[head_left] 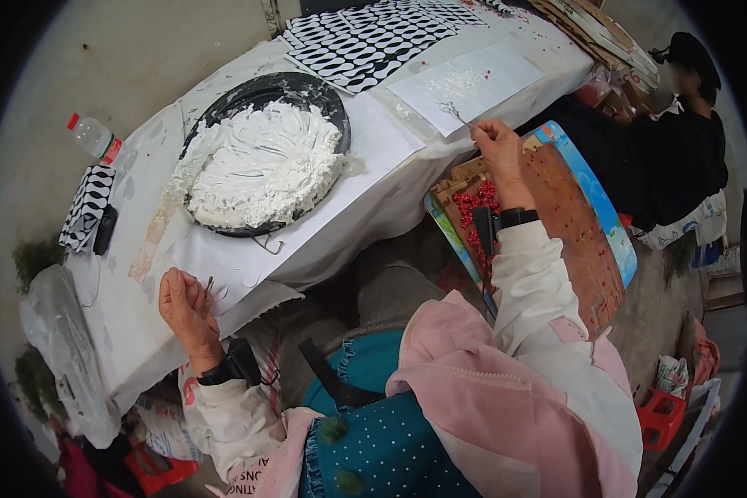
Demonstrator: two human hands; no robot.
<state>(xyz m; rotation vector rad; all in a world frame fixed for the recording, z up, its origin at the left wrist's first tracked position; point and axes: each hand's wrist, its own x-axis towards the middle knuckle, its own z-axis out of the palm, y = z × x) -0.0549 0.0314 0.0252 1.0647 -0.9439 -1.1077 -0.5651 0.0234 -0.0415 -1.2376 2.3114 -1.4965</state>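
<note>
My left hand (187, 305) rests on the white-covered table (133, 324) near its front edge, pinching a thin metal wire piece (209, 285). My right hand (500, 153) is raised over the table's right edge, holding a thin wire stem (455, 113) that points toward a white paper sheet (469, 83). Below my right wrist lies a cardboard tray (573, 224) with a cluster of small red beads (477, 203). A round black pan (266, 149) filled with white paste sits on the table between my hands.
Black-and-white patterned sheets (373, 37) lie at the table's far end, a smaller stack (87, 207) at the left. A plastic bottle with red cap (95, 137) lies on the floor. A person in black (681, 141) sits at the right. Red stools (660, 415) stand below.
</note>
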